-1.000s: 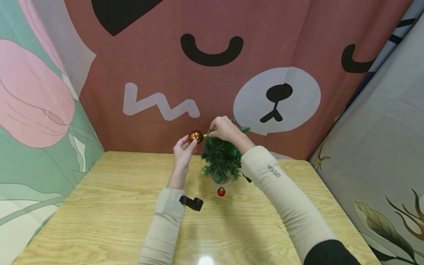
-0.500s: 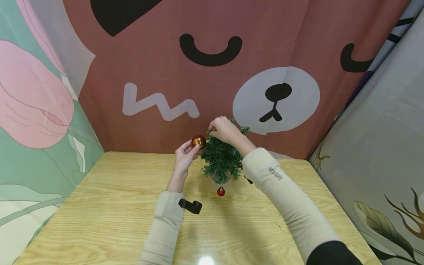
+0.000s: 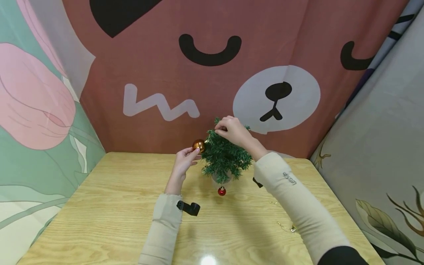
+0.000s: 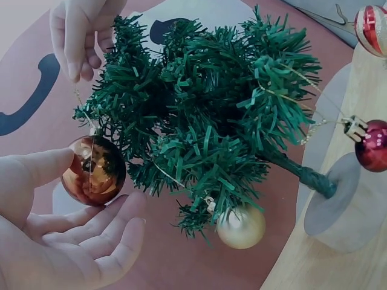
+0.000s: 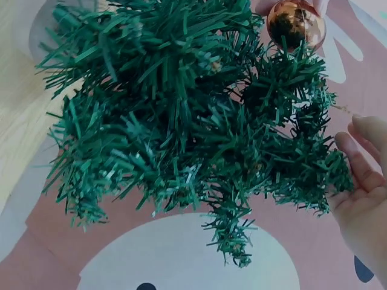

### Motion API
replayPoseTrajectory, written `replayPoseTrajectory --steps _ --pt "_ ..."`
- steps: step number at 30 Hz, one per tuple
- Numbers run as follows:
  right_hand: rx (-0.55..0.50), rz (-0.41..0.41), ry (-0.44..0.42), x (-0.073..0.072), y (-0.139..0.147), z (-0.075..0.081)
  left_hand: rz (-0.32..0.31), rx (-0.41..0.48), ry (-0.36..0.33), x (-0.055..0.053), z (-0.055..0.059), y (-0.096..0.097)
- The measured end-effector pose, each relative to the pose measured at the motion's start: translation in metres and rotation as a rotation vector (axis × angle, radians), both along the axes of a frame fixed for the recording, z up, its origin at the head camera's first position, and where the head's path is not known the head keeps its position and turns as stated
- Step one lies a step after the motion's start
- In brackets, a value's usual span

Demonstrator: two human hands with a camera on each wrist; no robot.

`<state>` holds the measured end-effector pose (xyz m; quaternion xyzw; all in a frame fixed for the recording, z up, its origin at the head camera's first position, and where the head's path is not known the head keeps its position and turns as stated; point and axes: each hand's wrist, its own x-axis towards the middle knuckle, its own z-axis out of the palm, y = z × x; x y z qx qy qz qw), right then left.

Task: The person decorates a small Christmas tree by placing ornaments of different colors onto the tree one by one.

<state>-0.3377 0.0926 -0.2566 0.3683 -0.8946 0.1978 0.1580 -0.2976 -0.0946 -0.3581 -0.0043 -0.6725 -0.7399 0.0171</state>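
- Left hand: clamped on copper ball between thumb and fingers, at the side of the artificial tree
- Right hand: fingers bent at the upper branches, near the gold cord; grip on cord cannot be confirmed
- Tree: upright on table
- Red ball and pale gold ball: hanging from branches

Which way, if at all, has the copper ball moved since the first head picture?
Yes: down and slightly right in the head view. The copper ball now shows farther below the white zigzag on the backdrop.
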Motion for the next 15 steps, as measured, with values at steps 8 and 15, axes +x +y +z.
replayPoseTrajectory --steps 8,15 --pt "-0.012 0.052 0.055 0.005 0.0038 0.0017 -0.013 -0.007 -0.02 -0.0003 -0.0007 0.0001" --pt "-0.014 0.052 0.057 0.0078 0.007 0.0007 -0.033 0.003 -0.02 0.0025 -0.0048 -0.0011"
